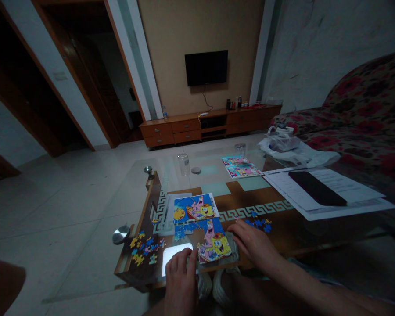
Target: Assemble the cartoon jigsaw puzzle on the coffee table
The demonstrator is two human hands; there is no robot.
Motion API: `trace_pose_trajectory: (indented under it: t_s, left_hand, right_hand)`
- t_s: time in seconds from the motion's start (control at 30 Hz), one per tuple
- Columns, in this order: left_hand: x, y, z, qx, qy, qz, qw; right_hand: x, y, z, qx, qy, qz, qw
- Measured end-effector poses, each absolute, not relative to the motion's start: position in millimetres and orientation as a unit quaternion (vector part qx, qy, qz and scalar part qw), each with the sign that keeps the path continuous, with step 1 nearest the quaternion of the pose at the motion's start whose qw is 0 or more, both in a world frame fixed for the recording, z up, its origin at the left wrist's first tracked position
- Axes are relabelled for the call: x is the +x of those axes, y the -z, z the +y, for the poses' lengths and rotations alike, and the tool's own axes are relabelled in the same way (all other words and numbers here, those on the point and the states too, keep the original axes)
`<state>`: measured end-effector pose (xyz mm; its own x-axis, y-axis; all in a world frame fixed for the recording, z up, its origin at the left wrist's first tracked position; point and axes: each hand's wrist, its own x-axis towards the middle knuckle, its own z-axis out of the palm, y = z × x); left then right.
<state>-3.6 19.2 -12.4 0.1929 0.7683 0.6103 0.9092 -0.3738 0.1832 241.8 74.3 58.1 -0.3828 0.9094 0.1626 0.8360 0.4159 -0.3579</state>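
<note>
Seated view looking down at a glass tabletop (85,245) with a wood-and-tile pattern under the glass. The partly built cartoon jigsaw puzzle (206,239) sits near the near edge, in front of the person, with a gap along its upper left side. Just above it lies a picture card (195,208) showing the same kind of cartoon art, touching or nearly touching the puzzle.

Left hand (181,281) is at the near left of the puzzle, over a brightly lit white rectangle (176,259), maybe a screen or light panel, can't tell. Its fingers (188,260) are curled downward; can't tell if they hold a piece. Right hand (253,243) rests at the puzzle's right side, fingers (238,230) spread and reaching down, with nothing visibly held.

Loose puzzle pieces (145,248) lie in a scatter left of the puzzle, and a smaller group of blue pieces (258,223) lies just beyond the right hand.

Farther up the tabletop are a second picture card (242,166), two clear glass jars (183,163), and a metal lid (195,170). To the right, a black phone (316,188) lies on papers (329,197), beside a white plastic bag (283,147) and a floral sofa (365,105).
</note>
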Motion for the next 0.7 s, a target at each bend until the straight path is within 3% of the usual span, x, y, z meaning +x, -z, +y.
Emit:
trace_pose_trajectory:
  t_s: [0.7]
  left_hand:
    - [-8.1,-0.2,22.3,-0.781,0.317,-0.534,0.067]
  right_hand:
    - [240.9,-60.3,73.3,-0.537,-0.108,-0.822,0.157]
